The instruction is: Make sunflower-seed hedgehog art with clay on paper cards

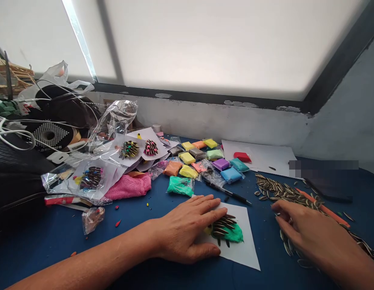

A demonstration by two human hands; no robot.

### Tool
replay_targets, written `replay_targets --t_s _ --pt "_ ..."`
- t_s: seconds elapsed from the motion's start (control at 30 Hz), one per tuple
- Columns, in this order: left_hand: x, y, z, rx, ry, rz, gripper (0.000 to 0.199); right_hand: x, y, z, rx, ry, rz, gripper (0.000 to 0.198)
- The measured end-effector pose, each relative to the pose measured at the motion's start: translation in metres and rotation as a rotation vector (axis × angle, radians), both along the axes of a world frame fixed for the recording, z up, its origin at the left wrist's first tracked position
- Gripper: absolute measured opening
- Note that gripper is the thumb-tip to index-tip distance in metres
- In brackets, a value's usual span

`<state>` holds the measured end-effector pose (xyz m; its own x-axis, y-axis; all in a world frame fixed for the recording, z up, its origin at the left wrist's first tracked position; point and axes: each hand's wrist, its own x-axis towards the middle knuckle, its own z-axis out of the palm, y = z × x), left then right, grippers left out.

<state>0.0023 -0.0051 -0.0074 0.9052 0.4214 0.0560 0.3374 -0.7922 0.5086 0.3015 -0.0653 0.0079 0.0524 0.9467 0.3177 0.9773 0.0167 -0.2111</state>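
Observation:
My left hand (187,229) lies with fingers stretched out over a white sheet of paper (247,253), pressing its left side. On that sheet is a flattened green clay shape (235,233) with rows of striped sunflower seeds (223,225) stuck into it; a bit of yellow clay shows at its left, partly under my fingers. Two seeds lie below the shape like legs. My right hand (314,233) is at the pile of loose sunflower seeds (274,187) on the right, its fingers curled and closed; what they hold is too small to make out.
Behind the sheet lie a black pen (227,192) and several colored clay packets (188,172). An orange strip (323,207) crosses the seeds. Finished seed-and-clay pieces (92,177) on paper, a pink cloth (129,186) and a black bag (17,181) crowd the left. A wall stands behind.

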Motion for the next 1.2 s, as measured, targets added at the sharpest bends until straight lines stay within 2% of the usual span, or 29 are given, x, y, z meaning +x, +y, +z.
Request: replay_targets --t_s 0.03,0.2,0.37,0.6,0.77,0.87,1.0,1.07,1.2 --pt "0.000 0.000 0.000 0.000 0.002 -0.001 0.078 -0.004 -0.001 0.001 -0.016 0.025 0.005 0.021" --pt "0.000 0.001 -0.001 -0.002 0.005 0.002 0.081 -0.026 -0.004 0.002 -0.281 0.297 0.043 0.038" --pt "0.000 0.001 -0.003 0.003 0.011 -0.001 0.081 -0.029 -0.002 -0.003 -0.343 0.255 0.011 0.042" --pt "0.000 0.000 -0.005 0.017 -0.011 0.004 0.081 -0.023 0.000 -0.001 -0.314 0.210 0.062 0.030" --pt "0.000 0.000 -0.005 0.018 -0.008 0.004 0.080 -0.030 -0.002 0.004 -0.171 0.204 0.125 0.027" --pt "0.000 0.001 -0.005 0.020 -0.014 0.001 0.080 -0.042 -0.007 0.010 -0.188 0.303 0.195 0.024" --pt "0.000 0.001 -0.006 0.021 -0.013 0.004 0.080 -0.054 -0.012 0.014 -0.219 0.329 0.252 0.025" --pt "0.000 0.001 -0.006 0.022 -0.014 0.004 0.080 -0.051 -0.011 0.013 -0.250 0.270 0.196 0.028" --pt "0.000 0.001 -0.006 0.021 -0.013 0.004 0.080 -0.034 -0.007 0.009 -0.386 0.013 -0.034 0.031"
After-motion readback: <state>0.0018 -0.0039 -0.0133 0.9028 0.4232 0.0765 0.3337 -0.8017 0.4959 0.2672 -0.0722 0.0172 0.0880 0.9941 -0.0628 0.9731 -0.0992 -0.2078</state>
